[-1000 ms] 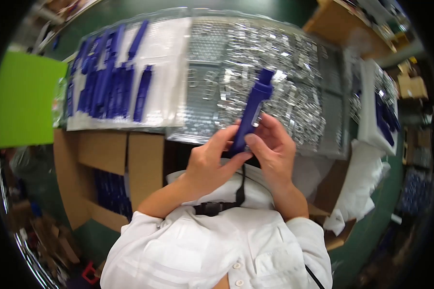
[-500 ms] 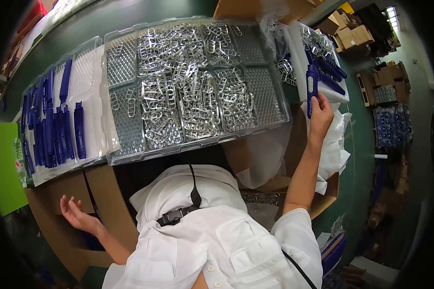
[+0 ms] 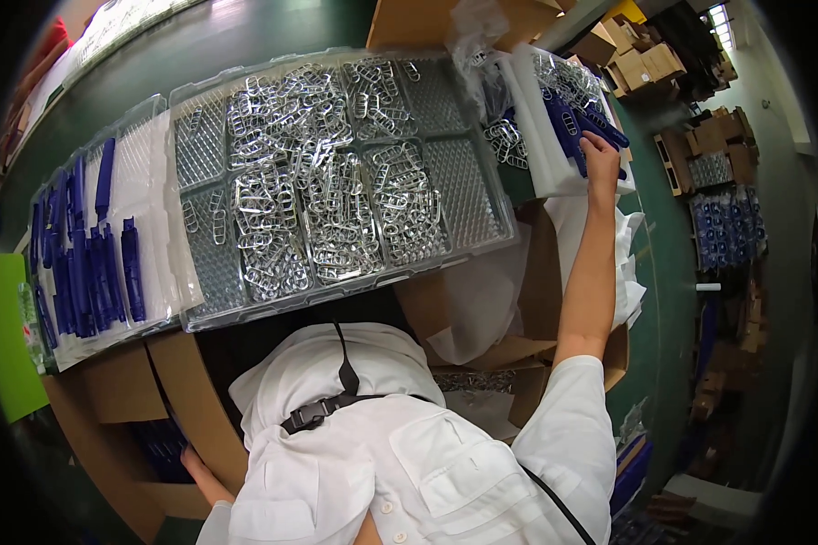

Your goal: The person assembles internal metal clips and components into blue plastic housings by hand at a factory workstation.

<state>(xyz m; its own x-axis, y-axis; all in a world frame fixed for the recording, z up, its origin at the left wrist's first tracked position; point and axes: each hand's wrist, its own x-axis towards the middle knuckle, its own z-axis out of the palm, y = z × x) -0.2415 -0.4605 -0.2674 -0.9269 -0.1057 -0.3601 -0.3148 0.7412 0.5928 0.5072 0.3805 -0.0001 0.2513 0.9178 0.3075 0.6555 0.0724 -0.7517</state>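
My right hand (image 3: 602,159) is at the white foam tray (image 3: 538,150) on the right, its fingers bent together over several long blue plastic handles (image 3: 562,118). One of these shows a pale oval inset. Whether a handle is between the fingertips is hidden. At lower left my left hand (image 3: 191,460) reaches into an open cardboard box (image 3: 118,395), beside blue plastic pieces (image 3: 159,445) inside it. Its fingers are out of sight behind the box flap. Between the two hands lies a clear compartment tray (image 3: 204,286) with many shiny metal links (image 3: 336,213).
A second clear tray (image 3: 159,241) on the left holds slim blue plastic parts (image 3: 104,182). A plastic bag (image 3: 477,59) and loose metal links (image 3: 507,143) lie beside the foam tray. Open cardboard (image 3: 427,295) with a translucent liner stands below the bench edge.
My right hand has carried a blue handle to the foam tray and is now among the handles there. My left hand has gone from open above the cardboard box to inside it.
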